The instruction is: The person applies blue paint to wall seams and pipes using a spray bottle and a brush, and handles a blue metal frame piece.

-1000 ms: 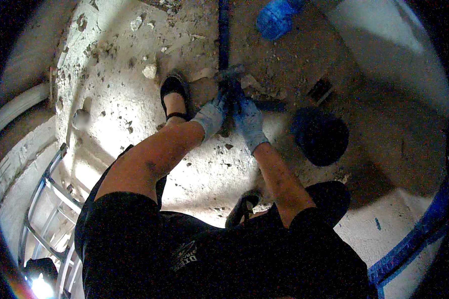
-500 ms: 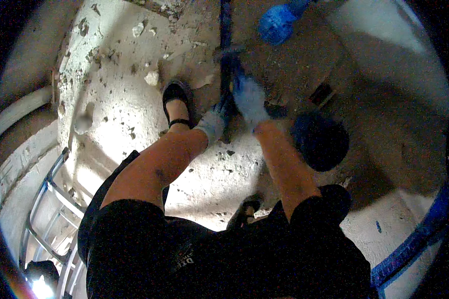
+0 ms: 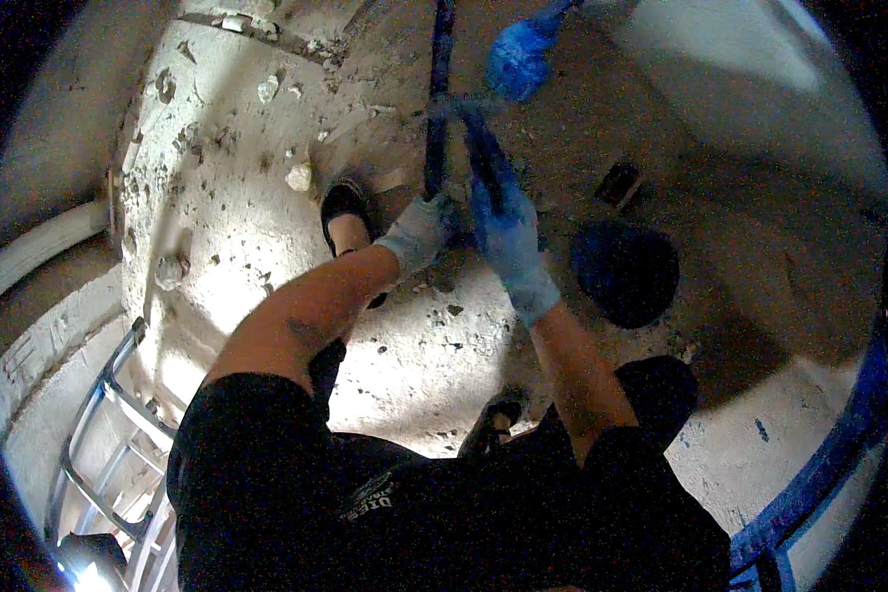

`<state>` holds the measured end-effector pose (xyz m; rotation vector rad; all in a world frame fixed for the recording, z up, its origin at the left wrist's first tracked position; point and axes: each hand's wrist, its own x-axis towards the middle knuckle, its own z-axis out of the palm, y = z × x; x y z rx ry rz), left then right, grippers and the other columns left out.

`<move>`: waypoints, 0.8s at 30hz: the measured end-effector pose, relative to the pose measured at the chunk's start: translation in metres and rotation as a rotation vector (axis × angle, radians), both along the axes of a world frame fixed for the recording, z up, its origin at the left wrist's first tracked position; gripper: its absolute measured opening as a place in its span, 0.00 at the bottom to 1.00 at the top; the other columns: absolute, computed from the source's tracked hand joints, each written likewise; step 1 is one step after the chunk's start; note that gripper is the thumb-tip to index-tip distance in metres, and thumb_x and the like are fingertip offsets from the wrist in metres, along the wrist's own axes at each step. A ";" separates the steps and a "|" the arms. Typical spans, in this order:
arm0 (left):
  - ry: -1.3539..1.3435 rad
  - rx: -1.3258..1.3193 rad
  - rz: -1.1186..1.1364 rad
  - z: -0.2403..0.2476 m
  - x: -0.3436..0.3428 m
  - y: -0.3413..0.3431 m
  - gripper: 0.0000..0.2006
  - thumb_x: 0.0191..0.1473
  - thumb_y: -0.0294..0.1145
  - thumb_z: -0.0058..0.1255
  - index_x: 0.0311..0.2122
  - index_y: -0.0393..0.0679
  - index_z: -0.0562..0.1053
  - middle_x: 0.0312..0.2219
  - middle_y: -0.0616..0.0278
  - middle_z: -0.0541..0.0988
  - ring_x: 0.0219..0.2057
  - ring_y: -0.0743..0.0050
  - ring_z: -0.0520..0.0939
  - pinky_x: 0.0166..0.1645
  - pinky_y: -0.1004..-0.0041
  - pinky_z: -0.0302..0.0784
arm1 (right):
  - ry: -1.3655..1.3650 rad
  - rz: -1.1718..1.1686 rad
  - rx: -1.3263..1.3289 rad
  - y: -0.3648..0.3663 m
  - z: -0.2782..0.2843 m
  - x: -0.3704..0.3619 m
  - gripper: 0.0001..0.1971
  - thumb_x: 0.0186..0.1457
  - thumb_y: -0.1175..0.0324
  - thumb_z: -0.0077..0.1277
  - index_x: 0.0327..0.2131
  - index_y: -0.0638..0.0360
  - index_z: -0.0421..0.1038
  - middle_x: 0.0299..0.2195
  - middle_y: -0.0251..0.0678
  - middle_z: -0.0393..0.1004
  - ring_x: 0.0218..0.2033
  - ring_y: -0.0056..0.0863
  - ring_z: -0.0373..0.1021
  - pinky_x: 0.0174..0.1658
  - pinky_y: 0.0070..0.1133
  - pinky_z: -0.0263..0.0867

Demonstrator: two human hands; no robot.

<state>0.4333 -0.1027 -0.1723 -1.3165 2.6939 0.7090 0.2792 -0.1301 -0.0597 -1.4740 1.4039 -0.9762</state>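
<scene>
My left hand (image 3: 422, 232), in a pale grey work glove, is closed around the lower end of a long dark bar (image 3: 440, 128). That bar runs up past the top edge of the picture. Just to its right, my right hand (image 3: 508, 232) wears a pale glove stained blue and is closed on a narrow dark handled tool (image 3: 482, 156). A thin crosswise piece lies at this tool's far end, beside the bar; shadow hides its exact kind. Beyond the right hand is a bright blue lumpy thing (image 3: 521, 64).
A dark rounded container (image 3: 626, 273) and a small dark block (image 3: 618, 185) lie right of my hands. Rubble and stones (image 3: 299, 178) dot the dusty floor. A metal ladder (image 3: 118, 434) and a bright lamp (image 3: 91, 577) stand lower left. Blue-painted edging (image 3: 809, 503) curves along the right.
My right hand has drawn back toward me and now shows more sharply. The left hand stays at the bar, shifted slightly. The view has moved a little.
</scene>
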 end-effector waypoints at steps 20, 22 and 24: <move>0.789 -0.163 0.575 0.384 0.106 -0.057 0.13 0.50 0.23 0.51 0.43 0.35 0.69 0.30 0.55 0.78 0.32 0.65 0.80 0.40 0.69 0.77 | 0.354 0.044 -0.131 0.051 -0.066 -0.045 0.22 0.53 0.72 0.47 0.53 0.55 0.61 0.50 0.45 0.65 0.50 0.42 0.63 0.52 0.28 0.59; 0.893 -0.136 0.603 0.416 0.106 -0.060 0.16 0.51 0.26 0.51 0.46 0.34 0.66 0.29 0.55 0.78 0.29 0.65 0.80 0.36 0.68 0.78 | 0.192 0.027 -0.276 0.042 0.000 -0.033 0.22 0.53 0.72 0.47 0.53 0.57 0.61 0.50 0.45 0.66 0.50 0.41 0.63 0.52 0.27 0.58; 0.895 -0.175 0.519 0.445 0.080 -0.067 0.13 0.54 0.26 0.49 0.43 0.32 0.68 0.26 0.58 0.77 0.26 0.72 0.79 0.31 0.75 0.76 | 0.107 0.021 -0.405 0.022 0.087 -0.037 0.22 0.53 0.73 0.48 0.52 0.59 0.61 0.49 0.45 0.67 0.49 0.40 0.65 0.52 0.27 0.59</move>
